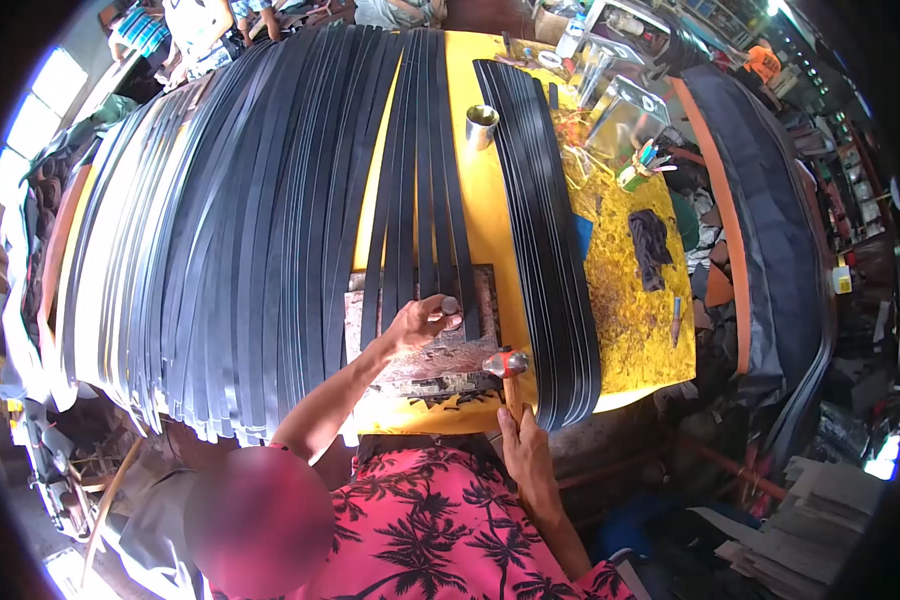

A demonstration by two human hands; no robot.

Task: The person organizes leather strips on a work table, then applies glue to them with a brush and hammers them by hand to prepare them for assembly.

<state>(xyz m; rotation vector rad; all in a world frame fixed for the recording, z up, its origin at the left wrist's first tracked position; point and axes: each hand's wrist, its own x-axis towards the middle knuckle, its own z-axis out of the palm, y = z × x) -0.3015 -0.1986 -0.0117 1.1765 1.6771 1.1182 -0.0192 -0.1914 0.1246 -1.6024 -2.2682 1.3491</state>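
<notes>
My left hand is closed around a short metal punch, its round top facing up. It rests over a worn, flat block at the table's near edge. Several long black strips run across the table, their near ends lying on this block beside my left hand. My right hand grips the wooden handle of a hammer, whose metal head is just right of the block, apart from the punch. Small dark scraps lie along the block's near side. The punch's lower end is hidden.
Many black strips cover the table's left; a strip bundle lies right of my hands. On the yellow cover are a metal cup, a dark cloth and a pen holder. People stand at the far left.
</notes>
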